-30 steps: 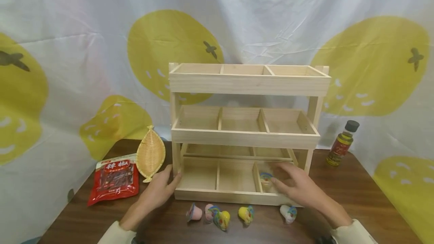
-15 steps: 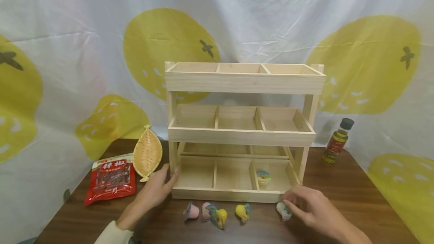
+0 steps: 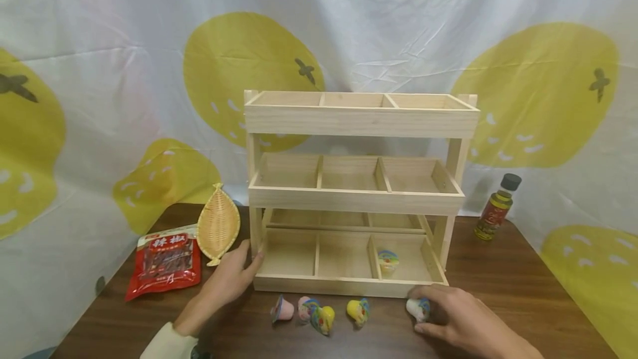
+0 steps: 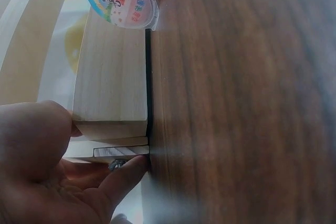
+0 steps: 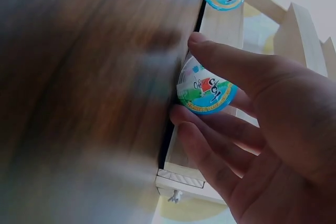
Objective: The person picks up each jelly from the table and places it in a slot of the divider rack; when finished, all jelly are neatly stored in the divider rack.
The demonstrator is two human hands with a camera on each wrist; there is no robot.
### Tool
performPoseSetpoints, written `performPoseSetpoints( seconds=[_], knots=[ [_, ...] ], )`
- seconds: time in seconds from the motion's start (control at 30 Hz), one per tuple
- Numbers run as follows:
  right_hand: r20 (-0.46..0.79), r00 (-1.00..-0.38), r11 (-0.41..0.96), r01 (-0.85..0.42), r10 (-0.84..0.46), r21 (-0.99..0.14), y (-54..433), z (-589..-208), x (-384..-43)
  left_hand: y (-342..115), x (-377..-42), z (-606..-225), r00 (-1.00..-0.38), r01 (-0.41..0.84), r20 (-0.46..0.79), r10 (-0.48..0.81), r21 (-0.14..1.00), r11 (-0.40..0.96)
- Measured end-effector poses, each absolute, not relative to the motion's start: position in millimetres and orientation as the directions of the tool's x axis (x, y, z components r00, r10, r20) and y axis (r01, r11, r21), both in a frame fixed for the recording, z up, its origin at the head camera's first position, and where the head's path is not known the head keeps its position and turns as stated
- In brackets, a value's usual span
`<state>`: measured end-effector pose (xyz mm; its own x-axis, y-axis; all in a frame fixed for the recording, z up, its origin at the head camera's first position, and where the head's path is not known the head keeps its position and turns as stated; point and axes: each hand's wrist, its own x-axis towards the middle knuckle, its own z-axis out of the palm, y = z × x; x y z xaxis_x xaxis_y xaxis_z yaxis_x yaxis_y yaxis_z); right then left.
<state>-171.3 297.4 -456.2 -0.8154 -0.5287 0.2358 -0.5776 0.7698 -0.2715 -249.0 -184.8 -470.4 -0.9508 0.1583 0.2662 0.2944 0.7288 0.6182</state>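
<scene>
Head: soft, even light; shadow at 10 o'clk of bottle [image 3: 493,212]. L wrist: table [image 4: 241,103] blurry, glare nr 6.

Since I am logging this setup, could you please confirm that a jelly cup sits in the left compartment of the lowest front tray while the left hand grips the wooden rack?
Not quite: the head view shows the jelly cup in the right compartment of the lowest front tray, not the left one. The left hand does grip the wooden rack.
</scene>
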Motion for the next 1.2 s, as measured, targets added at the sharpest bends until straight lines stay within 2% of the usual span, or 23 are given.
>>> performPoseSetpoints(
  seconds=[0.27,0.37,0.57,0.7,1.0,1.2],
  knots=[
    [0.231,-0.813,0.752,-0.582,-0.534,-0.311,296.6,-458.0,-172.5,-184.4,-248.5,-469.4,-0.951,0.294,0.263,0.160,0.626,0.722],
    [0.269,-0.780,0.706,-0.626,-0.565,-0.332,295.6,-457.8,-173.7,-184.2,-248.2,-469.0,-0.949,0.301,0.270,0.161,0.625,0.721],
    [0.334,-0.710,0.549,-0.696,-0.619,-0.462,297.4,-447.1,-177.7,-182.1,-246.2,-470.8,-0.945,0.311,0.281,0.166,0.625,0.716],
    [0.371,-0.725,0.531,-0.682,-0.580,-0.503,299.8,-436.3,-183.6,-181.5,-244.9,-470.9,-0.950,0.302,0.267,0.165,0.635,0.711],
    [0.431,-0.789,0.609,-0.613,-0.438,-0.503,300.1,-427.3,-206.8,-183.1,-243.3,-469.3,-0.949,0.306,0.264,0.174,0.635,0.709],
    [0.453,-0.785,0.671,-0.607,-0.422,-0.426,292.7,-430.2,-222.1,-184.6,-247.8,-470.6,-0.927,0.355,0.325,0.186,0.608,0.710]
  ],
)
